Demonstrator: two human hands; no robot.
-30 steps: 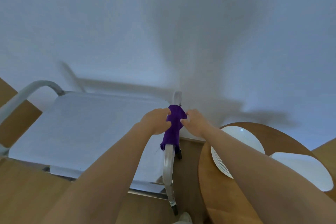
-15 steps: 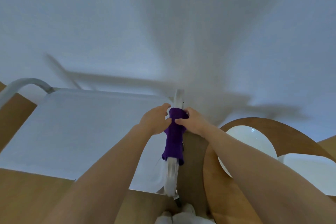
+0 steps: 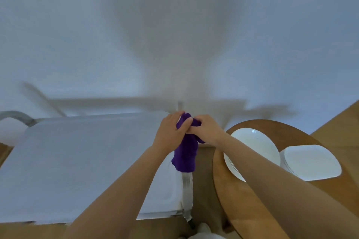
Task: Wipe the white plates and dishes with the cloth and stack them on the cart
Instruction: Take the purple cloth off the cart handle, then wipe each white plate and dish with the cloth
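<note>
hands (image 3: 186, 130) now closer together, bunching cloth (image 3: 186, 157)

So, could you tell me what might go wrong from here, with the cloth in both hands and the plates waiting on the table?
1. The left hand and right hand both grip the purple cloth draped over the cart handle; pulling it free could jolt the cart.
2. The right forearm crosses low over the round plates at the table edge, so drawing back might nudge them.
3. The square dishes sit close beside them and could get knocked.
</note>
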